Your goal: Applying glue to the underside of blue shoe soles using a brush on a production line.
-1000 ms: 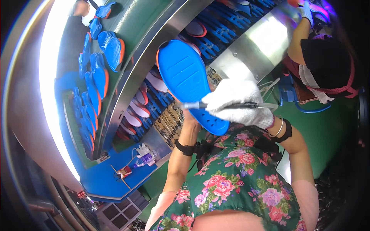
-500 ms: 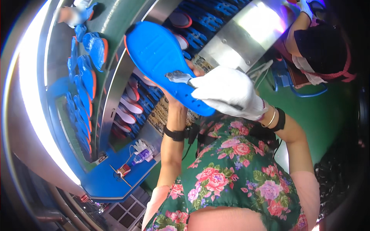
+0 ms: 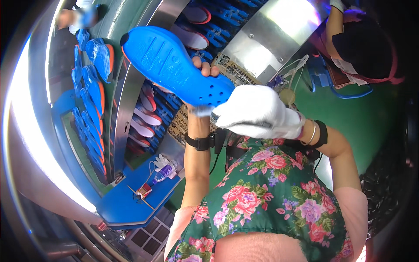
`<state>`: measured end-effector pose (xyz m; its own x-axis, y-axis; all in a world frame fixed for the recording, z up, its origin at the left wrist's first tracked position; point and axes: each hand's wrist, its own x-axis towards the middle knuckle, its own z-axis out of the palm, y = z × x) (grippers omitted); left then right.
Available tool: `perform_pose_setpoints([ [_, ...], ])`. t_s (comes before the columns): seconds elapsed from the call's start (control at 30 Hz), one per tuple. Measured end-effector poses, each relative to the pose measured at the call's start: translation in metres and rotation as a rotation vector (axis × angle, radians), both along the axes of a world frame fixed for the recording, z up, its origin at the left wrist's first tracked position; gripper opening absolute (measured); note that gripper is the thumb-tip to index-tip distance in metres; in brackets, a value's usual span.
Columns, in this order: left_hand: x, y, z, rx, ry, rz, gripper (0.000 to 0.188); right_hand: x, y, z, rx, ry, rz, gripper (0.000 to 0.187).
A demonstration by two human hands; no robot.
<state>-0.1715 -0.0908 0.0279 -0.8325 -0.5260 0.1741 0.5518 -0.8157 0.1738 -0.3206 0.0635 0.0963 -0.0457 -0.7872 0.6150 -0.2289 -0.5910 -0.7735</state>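
Observation:
A blue shoe sole (image 3: 161, 61) with an orange edge is held up in front of me, its broad end toward the upper left and a patch of small holes at the narrower end. My bare left hand (image 3: 206, 67) grips it from beneath, fingertips curling over the far edge. In a white glove, my right hand (image 3: 262, 111) is closed on a brush (image 3: 202, 112). Its bristles, blurred, are at the sole's near edge beside the holes; whether they touch I cannot tell. The sole's face has a wet-looking shine.
Several blue soles with orange edges lie on a green conveyor (image 3: 117, 41) to the left. Beyond my hands, a rack holds pale insoles (image 3: 146, 117) and blue parts. A blue table (image 3: 126, 209) carries a purple-labelled bottle (image 3: 163, 172). Co-workers are at upper right and upper left.
The sole has turned and shifted slightly left. The brush has moved from the sole's middle down to its near edge. More of my left fingers show over the far edge.

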Motion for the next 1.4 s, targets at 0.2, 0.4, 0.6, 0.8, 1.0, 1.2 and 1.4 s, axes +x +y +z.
perform_pose_setpoints([
  [0.2,0.012,-0.014,-0.002,-0.107,-0.216,0.08,0.108,-0.007,-0.007,-0.009,-0.024,0.11,-0.112,0.024],
  [0.4,0.012,-0.025,0.016,-0.136,-0.312,-0.073,0.127,-0.001,0.001,-0.013,0.052,0.022,0.214,0.019],
  [0.6,0.025,-0.036,0.008,-0.108,-0.393,-0.233,0.128,0.002,0.001,-0.025,-0.069,0.295,0.087,0.03],
  [0.8,0.032,-0.042,0.001,-0.11,-0.503,-0.341,0.13,-0.006,-0.01,-0.014,0.085,0.032,0.305,0.015],
  [1.0,0.03,-0.03,-0.006,-0.024,-0.536,-0.308,0.12,-0.009,-0.002,-0.017,0.579,-0.446,0.383,0.014],
  [1.2,0.021,0.027,-0.005,0.054,-0.708,-0.021,0.087,-0.033,-0.021,0.003,0.476,-0.259,-0.131,0.019],
  [1.4,0.026,0.036,-0.011,-0.165,-0.756,0.012,0.055,-0.043,-0.033,0.0,0.389,0.002,-0.063,0.018],
])
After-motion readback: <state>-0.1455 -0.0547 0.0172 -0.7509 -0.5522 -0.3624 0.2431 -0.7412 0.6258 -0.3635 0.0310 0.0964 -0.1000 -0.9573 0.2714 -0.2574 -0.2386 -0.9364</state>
